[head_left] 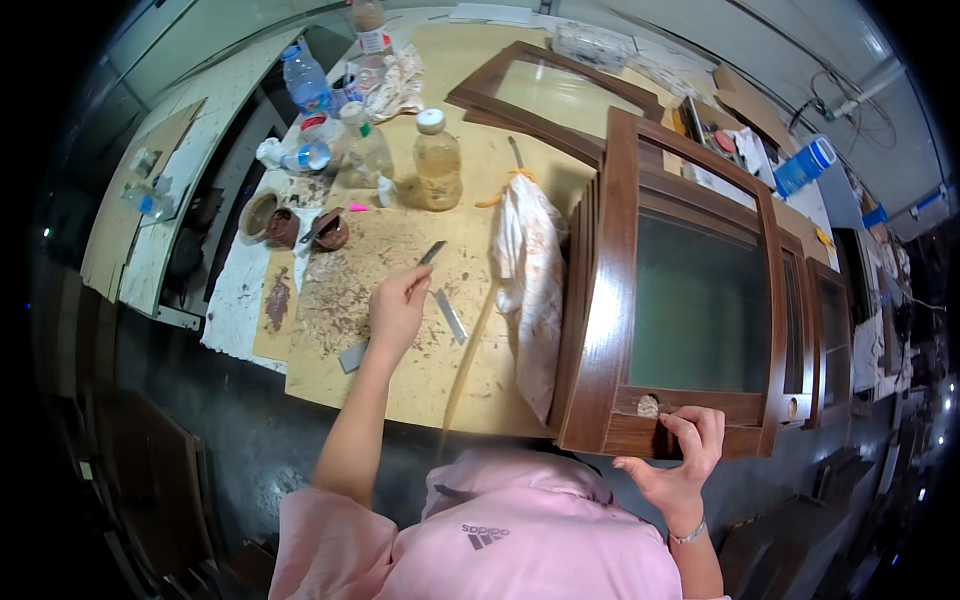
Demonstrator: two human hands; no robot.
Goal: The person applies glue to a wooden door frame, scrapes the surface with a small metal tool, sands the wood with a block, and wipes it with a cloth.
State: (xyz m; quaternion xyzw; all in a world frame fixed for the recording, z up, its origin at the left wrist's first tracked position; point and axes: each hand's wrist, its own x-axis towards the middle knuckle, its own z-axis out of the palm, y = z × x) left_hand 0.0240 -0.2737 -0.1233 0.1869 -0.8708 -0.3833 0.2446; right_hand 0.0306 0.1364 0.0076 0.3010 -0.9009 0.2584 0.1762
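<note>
My left hand (pixel 398 310) is over the yellowish board, its fingertips pinched around a slim dark blade-like tool (pixel 433 252) pointing away from me. Just right of it lies a flat metal scraper blade (pixel 450 317). A small grey block (pixel 352 356) rests beside my left forearm. On the right stands a stack of brown wooden cabinet doors, the top one a glass-panelled cabinet door (pixel 618 320). My right hand (pixel 685 455) grips that door's near rail, fingers bent over its face and thumb at the lower edge. A round hole (pixel 648 405) in the rail is close to my fingertips.
A stained white cloth (pixel 527 270) hangs along the stack's left side. Farther left are a bottle of yellowish liquid (pixel 437 165), several other bottles, a small pot of brown paste (pixel 330 232) and a pink cap (pixel 357 208). More door frames (pixel 550 95) lie at the back.
</note>
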